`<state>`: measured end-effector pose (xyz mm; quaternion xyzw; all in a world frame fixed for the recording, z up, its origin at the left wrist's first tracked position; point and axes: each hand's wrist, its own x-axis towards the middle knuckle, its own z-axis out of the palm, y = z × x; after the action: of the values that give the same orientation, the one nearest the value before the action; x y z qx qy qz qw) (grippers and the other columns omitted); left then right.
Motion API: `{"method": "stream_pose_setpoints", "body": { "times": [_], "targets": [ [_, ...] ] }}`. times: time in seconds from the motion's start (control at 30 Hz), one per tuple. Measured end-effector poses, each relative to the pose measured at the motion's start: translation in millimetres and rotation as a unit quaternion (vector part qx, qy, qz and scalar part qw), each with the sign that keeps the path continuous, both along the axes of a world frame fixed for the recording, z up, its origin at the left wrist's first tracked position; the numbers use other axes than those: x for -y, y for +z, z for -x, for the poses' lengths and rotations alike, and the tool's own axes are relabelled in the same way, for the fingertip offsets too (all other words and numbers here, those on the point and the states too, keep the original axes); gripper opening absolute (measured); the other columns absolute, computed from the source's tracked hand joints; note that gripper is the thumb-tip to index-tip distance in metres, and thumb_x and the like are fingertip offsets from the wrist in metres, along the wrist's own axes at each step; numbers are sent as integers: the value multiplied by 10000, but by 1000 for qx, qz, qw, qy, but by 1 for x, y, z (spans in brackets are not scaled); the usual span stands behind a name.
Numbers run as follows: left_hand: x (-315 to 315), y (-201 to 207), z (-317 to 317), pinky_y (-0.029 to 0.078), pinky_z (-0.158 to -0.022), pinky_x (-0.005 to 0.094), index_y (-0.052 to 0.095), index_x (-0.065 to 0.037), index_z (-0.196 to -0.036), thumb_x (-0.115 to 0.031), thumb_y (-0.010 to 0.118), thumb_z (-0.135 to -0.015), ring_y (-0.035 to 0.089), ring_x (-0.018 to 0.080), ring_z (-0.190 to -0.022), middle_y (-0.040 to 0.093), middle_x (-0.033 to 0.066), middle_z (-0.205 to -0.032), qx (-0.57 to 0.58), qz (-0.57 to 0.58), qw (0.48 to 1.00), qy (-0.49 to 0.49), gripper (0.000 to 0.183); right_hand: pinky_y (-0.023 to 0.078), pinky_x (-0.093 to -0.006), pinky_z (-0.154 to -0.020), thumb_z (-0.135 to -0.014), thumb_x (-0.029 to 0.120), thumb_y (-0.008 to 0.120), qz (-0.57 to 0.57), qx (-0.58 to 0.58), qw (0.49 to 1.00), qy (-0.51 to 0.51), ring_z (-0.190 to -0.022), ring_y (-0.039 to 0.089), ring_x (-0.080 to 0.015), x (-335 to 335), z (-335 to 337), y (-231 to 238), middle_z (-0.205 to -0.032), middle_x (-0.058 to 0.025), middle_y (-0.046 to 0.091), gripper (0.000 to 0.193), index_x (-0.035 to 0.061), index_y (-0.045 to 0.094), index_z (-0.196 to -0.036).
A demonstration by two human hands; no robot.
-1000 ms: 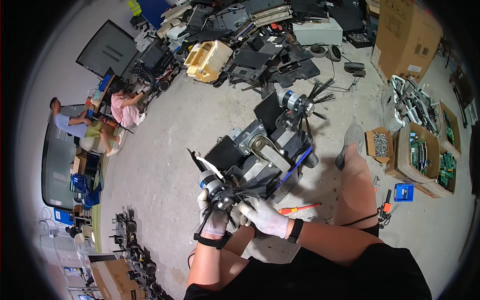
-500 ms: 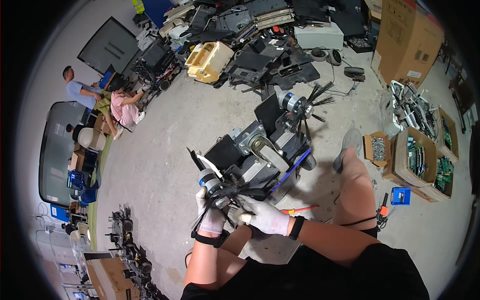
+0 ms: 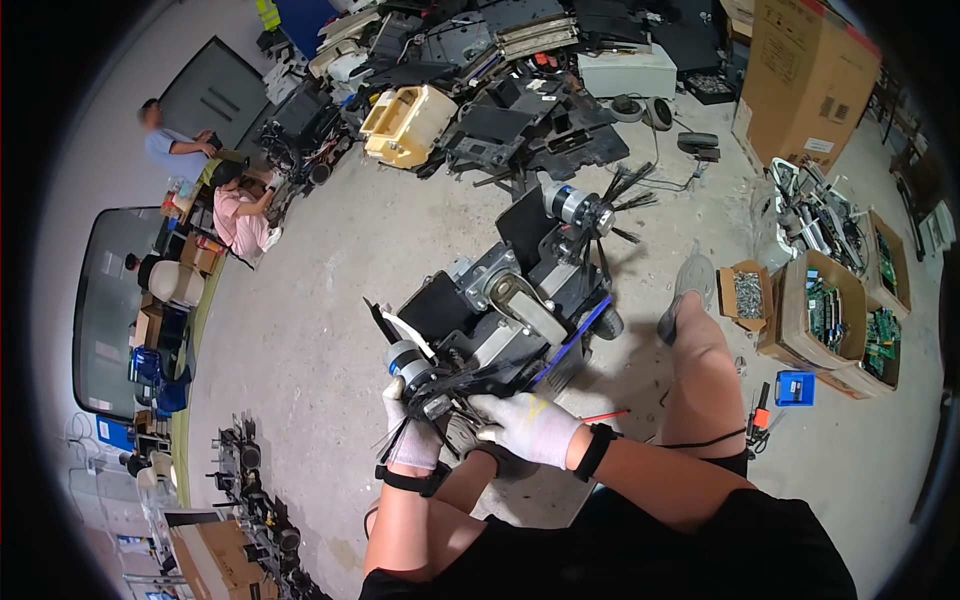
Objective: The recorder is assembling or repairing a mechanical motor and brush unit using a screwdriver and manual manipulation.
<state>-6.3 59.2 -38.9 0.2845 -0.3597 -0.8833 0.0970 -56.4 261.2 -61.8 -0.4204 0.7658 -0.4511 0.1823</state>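
A machine chassis (image 3: 470, 310) lies upturned on the floor before me, with a caster wheel (image 3: 532, 312) in its middle. Each end carries a silver-and-blue motor, the near-left motor (image 3: 408, 360) and the far-right motor (image 3: 570, 203), with black-bristled brushes. My left hand (image 3: 412, 440), white-gloved, is closed around the underside of the near brush (image 3: 437, 400). From the right, my right hand (image 3: 532, 428), also gloved, pinches bristles of that brush; its fingertips are partly hidden. A red screwdriver shaft (image 3: 605, 415) shows beyond my right wrist.
Right of my leg stand a small box of screws (image 3: 748, 296), cartons of green circuit boards (image 3: 825, 310) and a blue tray (image 3: 796, 388). Dark scrap panels (image 3: 530, 125) and a cream plastic housing (image 3: 408, 127) lie beyond. Two people (image 3: 240, 215) are at far left.
The view has shifted slightly. My right hand has moved a little over the screwdriver, hiding its handle. Both hands stay at the same brush. At far left, the standing person has changed posture.
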Motion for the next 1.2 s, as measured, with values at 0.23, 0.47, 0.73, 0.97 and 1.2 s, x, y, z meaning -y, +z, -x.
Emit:
{"method": "stream_pose_setpoints", "body": {
  "times": [0.23, 0.47, 0.73, 0.97, 1.2],
  "targets": [
    [2, -4, 2, 576, -851, 387, 571, -49, -1188, -473, 588, -878, 678, 257, -928, 680, 112, -1021, -14, -11, 1000, 6, 526, 513, -508, -794, -921, 306, 661, 39, 30, 999, 2, -941, 651, -437, -1, 6, -17, -964, -224, 689, 320, 24, 595, -1058],
    [6, -10, 1, 582, -861, 391, 569, -52, -1205, -465, 601, -872, 684, 258, -938, 682, 112, -1035, -34, -15, 999, -6, 532, 521, -494, -728, -931, 194, 573, -80, -89, 987, -104, -820, 670, -410, -2, 8, 2, -836, -207, 690, 201, 56, 580, -1077],
    [5, -8, 3, 586, -847, 378, 610, -70, -1157, -443, 651, -833, 696, 249, -896, 706, 97, -995, -28, -21, 999, 2, 495, 535, -357, -791, -888, 196, 708, 109, 201, 954, -193, -853, 686, -265, -2, -2, 23, -896, -130, 701, 217, 22, 668, -1012],
    [8, -13, 3, 578, -860, 383, 553, -47, -1220, -454, 623, -867, 686, 251, -935, 684, 120, -1031, -44, -12, 999, -21, 544, 538, -355, -840, -917, 157, 674, 241, 152, 944, -168, -909, 700, -261, 6, -16, -6, -980, -133, 710, 202, 18, 673, -1064],
    [13, -17, 2, 576, -869, 380, 547, -43, -1232, -418, 646, -852, 683, 257, -950, 684, 119, -1043, -46, -8, 999, -6, 543, 525, -270, -753, -973, 147, 625, 226, 457, 860, -23, -819, 635, -97, 12, -21, -8, -898, -29, 679, 179, -8, 692, -1035]
  ]
}}
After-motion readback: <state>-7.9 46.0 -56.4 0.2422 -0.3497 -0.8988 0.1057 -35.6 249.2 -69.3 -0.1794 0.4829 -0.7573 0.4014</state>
